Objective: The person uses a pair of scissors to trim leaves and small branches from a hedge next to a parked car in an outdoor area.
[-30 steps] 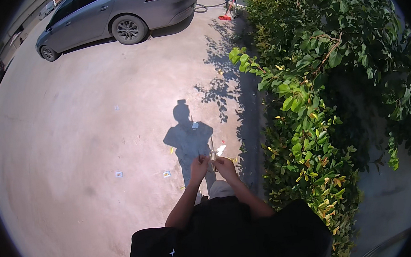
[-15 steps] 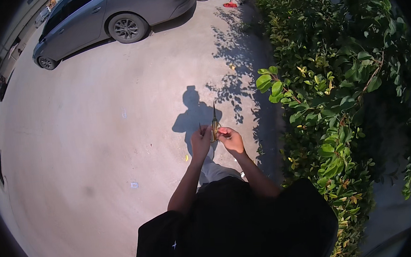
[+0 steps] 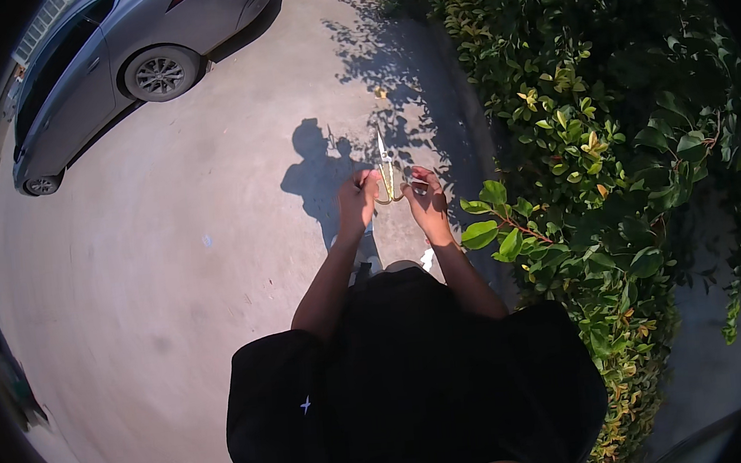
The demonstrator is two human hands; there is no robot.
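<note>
A pair of scissors (image 3: 384,165) with silver blades and gold-coloured handles points away from me, blades nearly together. My left hand (image 3: 358,202) pinches it by the left handle loop. Just to the right of the handles is my right hand (image 3: 429,205), its fingers half curled and apart, with nothing plain to see in them. Whether its thumb touches the right loop I cannot tell. Both hands are over the concrete ground, in front of my body.
A dense green hedge (image 3: 588,119) runs along the right, and a leafy branch (image 3: 509,225) sticks out from it near my right forearm. At the far left a grey car (image 3: 105,69) is parked. Shadows of me and of leaves fall on the concrete (image 3: 174,273).
Both hands and the scissors have risen away from my body. The right hand has drawn off the scissors to the right. My view has shifted, and the car shows further left.
</note>
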